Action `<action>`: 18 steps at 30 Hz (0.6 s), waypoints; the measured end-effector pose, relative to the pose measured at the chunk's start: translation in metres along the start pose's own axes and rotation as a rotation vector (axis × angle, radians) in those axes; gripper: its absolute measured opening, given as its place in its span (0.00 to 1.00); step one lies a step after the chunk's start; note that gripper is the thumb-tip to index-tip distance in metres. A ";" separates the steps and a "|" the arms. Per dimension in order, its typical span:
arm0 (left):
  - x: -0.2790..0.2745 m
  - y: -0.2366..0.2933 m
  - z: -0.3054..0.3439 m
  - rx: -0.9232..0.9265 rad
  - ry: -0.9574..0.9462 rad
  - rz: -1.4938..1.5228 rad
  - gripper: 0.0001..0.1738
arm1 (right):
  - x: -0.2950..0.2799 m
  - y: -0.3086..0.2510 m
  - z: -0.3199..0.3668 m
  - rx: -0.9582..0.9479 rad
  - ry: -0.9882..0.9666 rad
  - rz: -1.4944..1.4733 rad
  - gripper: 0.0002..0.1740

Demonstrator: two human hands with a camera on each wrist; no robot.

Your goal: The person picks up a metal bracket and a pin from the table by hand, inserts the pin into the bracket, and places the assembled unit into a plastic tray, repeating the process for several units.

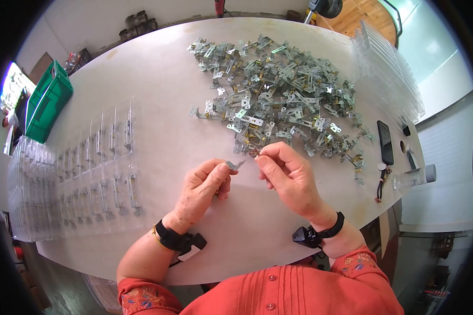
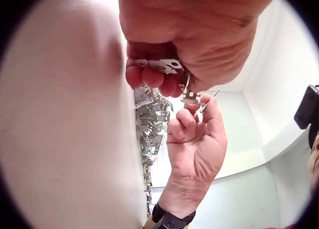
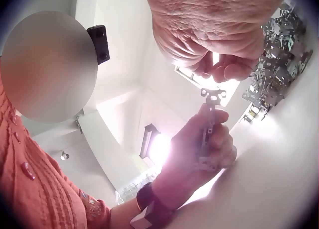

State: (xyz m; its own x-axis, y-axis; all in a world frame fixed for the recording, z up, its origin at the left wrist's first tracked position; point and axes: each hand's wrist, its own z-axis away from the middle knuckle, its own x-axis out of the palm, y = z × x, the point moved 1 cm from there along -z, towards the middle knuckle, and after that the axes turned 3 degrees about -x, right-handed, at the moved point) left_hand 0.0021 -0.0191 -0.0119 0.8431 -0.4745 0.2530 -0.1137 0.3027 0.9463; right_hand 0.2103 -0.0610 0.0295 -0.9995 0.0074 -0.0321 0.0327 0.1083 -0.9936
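Note:
My left hand has its fingers curled round metal brackets; one bracket stands out past the thumb, its holed end toward the other hand. In the left wrist view another metal part lies in the curled fingers of the left hand. My right hand pinches a small piece between thumb and forefinger, a short gap from the left hand's bracket. That piece shows as a thin metal sliver in the left wrist view. Beyond both hands lies a big heap of metal brackets.
Clear plastic trays with brackets in rows are at the left, a green crate behind them. More clear trays stand at the back right. A phone, a watch and a clear cup lie near the right edge.

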 end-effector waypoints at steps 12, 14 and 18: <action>-0.003 0.000 -0.002 0.017 -0.006 0.091 0.20 | 0.005 0.004 0.001 0.023 -0.087 0.188 0.03; -0.002 0.001 -0.001 0.033 -0.005 0.065 0.20 | 0.004 0.003 0.000 0.021 -0.090 0.197 0.03; -0.004 -0.002 -0.001 0.103 -0.014 -0.028 0.18 | 0.003 0.003 0.000 0.022 -0.091 0.232 0.04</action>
State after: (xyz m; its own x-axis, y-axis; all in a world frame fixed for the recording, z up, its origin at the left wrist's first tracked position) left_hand -0.0010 -0.0173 -0.0153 0.8392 -0.4937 0.2279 -0.1438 0.2027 0.9686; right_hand 0.2075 -0.0608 0.0263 -0.9615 -0.0605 -0.2681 0.2620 0.0926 -0.9606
